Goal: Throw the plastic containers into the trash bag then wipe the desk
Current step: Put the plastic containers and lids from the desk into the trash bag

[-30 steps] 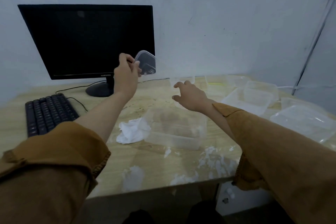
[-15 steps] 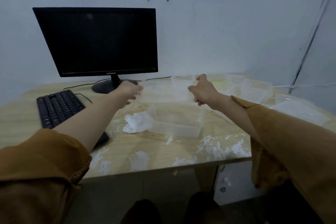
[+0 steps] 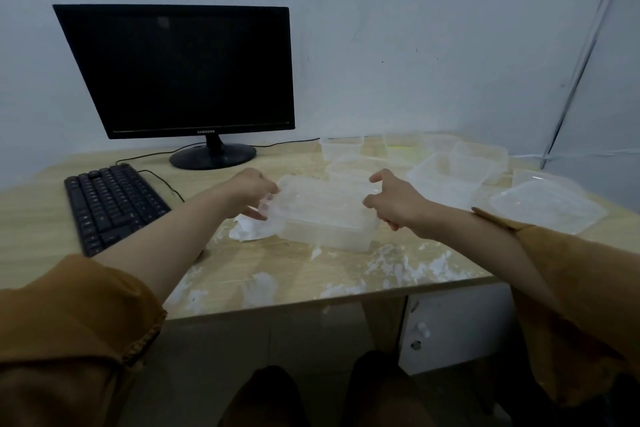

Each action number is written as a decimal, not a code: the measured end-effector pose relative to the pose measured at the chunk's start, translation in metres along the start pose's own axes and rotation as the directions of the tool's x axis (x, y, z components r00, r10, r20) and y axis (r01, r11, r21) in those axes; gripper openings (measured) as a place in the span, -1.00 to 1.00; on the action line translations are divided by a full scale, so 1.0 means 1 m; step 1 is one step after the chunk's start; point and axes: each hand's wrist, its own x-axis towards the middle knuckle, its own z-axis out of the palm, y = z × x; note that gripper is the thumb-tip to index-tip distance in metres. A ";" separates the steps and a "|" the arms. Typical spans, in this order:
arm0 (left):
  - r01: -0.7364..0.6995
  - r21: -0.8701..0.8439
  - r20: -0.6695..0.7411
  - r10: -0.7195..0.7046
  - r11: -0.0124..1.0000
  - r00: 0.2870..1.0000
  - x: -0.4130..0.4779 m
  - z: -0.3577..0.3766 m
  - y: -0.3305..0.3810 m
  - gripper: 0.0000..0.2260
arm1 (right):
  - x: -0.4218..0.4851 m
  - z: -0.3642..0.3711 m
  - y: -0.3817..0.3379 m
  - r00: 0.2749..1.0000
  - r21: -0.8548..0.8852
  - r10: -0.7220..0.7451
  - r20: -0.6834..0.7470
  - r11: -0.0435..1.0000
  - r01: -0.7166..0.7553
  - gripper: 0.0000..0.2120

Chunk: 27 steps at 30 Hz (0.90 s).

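Note:
A clear rectangular plastic container (image 3: 320, 204) is held between both hands just above a second clear container (image 3: 329, 236) that rests on the desk. My left hand (image 3: 251, 191) grips its left end and my right hand (image 3: 394, 201) grips its right end. Several more clear containers stand behind and to the right, such as a small tub (image 3: 341, 146), a shallow one (image 3: 446, 180) and a large one (image 3: 547, 206). A crumpled white tissue (image 3: 251, 229) lies under the left hand. White smears (image 3: 405, 263) cover the front of the wooden desk (image 3: 41, 218). No trash bag is in view.
A black monitor (image 3: 187, 73) stands at the back left with its base (image 3: 213, 156) on the desk. A black keyboard (image 3: 112, 204) lies left of my left arm. The desk's front edge runs below the smears. A wall closes the back.
My left hand came down from in front of the monitor, where it held a small clear container. Both hands have closed on the ends of a clear container above the desk.

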 end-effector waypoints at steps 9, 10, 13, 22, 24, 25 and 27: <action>-0.009 -0.088 -0.004 0.009 0.996 1.000 0.000 0.009 -0.007 -0.88 | 0.008 0.008 0.009 0.992 0.257 0.093 -0.087 0.964 -0.068 -0.60; -0.012 -0.119 -0.009 0.011 0.993 1.000 0.001 0.010 -0.008 -0.86 | 0.013 0.008 0.008 0.989 0.245 0.095 -0.109 0.967 -0.066 -0.61; -0.012 -0.175 -0.014 0.009 0.984 1.000 0.003 0.013 -0.008 -0.81 | 0.028 0.006 0.007 0.981 0.245 0.122 -0.148 0.966 -0.083 -0.69; -0.011 -0.156 -0.077 -0.001 0.988 0.997 0.010 0.017 -0.007 -0.78 | 0.044 0.004 0.009 0.981 0.344 0.152 -0.121 0.933 -0.102 -0.88; -0.015 -0.164 -0.110 -0.003 0.986 0.994 0.012 0.020 -0.010 -0.86 | 0.042 0.004 0.009 0.976 0.374 0.168 -0.138 0.921 -0.106 -0.94; -0.019 -0.165 -0.135 -0.004 0.986 0.991 0.012 0.021 -0.011 -0.90 | 0.042 0.005 0.008 0.975 0.379 0.169 -0.144 0.920 -0.103 -0.95; -0.018 -0.165 -0.179 -0.012 0.986 0.984 0.015 0.022 -0.013 -0.81 | 0.040 0.007 0.006 0.976 0.341 0.155 -0.156 0.935 -0.094 -0.85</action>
